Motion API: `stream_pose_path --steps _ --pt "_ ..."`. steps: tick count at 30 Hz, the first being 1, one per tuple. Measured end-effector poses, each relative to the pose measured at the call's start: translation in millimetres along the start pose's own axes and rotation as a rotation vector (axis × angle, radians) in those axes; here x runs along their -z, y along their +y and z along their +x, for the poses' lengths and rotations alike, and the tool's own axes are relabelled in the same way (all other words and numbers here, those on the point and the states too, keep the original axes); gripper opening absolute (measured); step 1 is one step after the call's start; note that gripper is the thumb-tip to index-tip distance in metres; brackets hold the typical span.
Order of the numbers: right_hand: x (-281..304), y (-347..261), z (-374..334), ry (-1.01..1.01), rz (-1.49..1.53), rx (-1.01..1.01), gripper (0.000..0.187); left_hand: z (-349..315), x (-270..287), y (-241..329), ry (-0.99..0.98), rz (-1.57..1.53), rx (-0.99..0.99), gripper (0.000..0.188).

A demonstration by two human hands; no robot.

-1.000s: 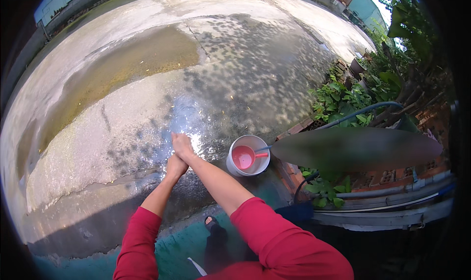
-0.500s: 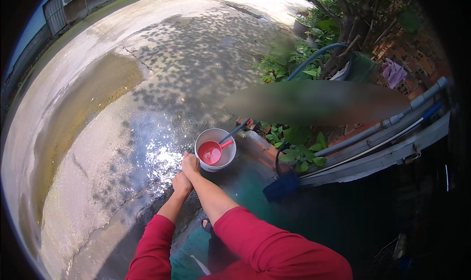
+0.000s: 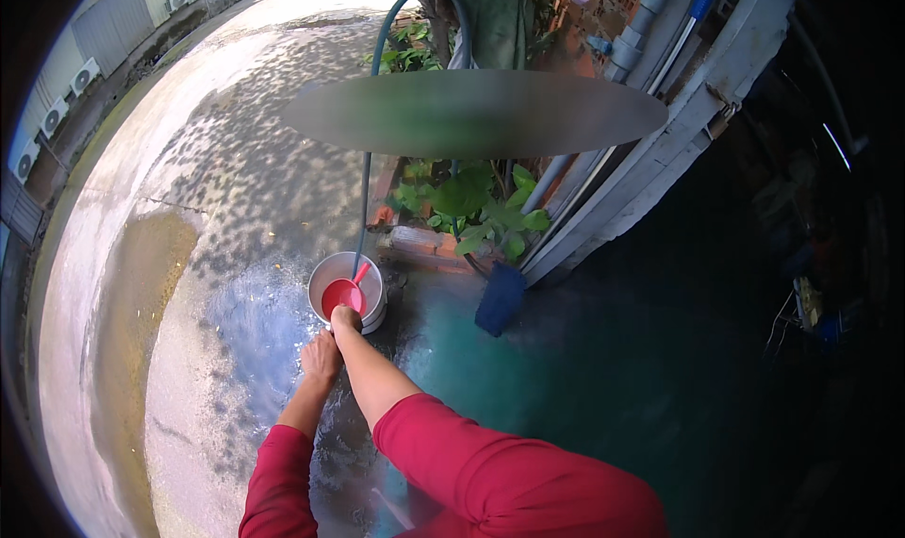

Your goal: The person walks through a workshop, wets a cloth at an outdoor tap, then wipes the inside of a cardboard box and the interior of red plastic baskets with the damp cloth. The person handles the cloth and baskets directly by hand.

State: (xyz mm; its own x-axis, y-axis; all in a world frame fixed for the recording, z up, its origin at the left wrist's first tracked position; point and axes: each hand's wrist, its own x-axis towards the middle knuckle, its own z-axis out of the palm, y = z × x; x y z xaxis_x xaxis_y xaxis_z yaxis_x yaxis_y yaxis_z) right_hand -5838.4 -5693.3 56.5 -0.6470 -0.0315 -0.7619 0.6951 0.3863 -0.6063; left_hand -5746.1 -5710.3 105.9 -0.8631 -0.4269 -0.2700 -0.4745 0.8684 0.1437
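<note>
A white bucket (image 3: 319, 276) stands on wet concrete ahead of me. A red dipper (image 3: 341, 296) with a short handle sits in its mouth, and a blue-grey hose (image 3: 366, 198) runs down into it. My right hand (image 3: 346, 319) is closed at the bucket's near rim, overlapping the dipper's near edge. Just below and to its left, my left hand (image 3: 321, 356) is curled closed against the bucket's near side. The two hands are close together, one crossing near the other. Whatever they hold, if anything, is hidden behind the fingers.
A low brick edge (image 3: 429, 244) with leafy plants (image 3: 471, 203) lies beyond the bucket. To the right, a blue brush head (image 3: 501, 298) rests by a pale board (image 3: 641, 184) and grey pipes. Green floor (image 3: 490, 387) spreads rightward into shadow. A blurred oval covers part of the view.
The view has swung to the right, so the bucket and plants sit further left in the picture. My right hand now overlaps the dipper's near edge; both hands remain closed and close together.
</note>
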Motion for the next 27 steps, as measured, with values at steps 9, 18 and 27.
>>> stream_pose_path --steps 9,18,27 --pt "380.1 220.5 2.3 -0.159 -1.202 -0.073 0.067 -76.3 -46.1 -125.1 -0.782 -0.029 0.735 0.06" --pt "515.5 570.2 -139.0 -0.717 -0.935 -0.031 0.069 -136.5 -153.3 60.3 -0.898 0.198 0.333 0.052" --pt "640.4 601.1 -216.2 -0.71 0.024 0.11 0.053 -130.7 -48.4 468.4 -1.42 -1.16 0.025 0.055"
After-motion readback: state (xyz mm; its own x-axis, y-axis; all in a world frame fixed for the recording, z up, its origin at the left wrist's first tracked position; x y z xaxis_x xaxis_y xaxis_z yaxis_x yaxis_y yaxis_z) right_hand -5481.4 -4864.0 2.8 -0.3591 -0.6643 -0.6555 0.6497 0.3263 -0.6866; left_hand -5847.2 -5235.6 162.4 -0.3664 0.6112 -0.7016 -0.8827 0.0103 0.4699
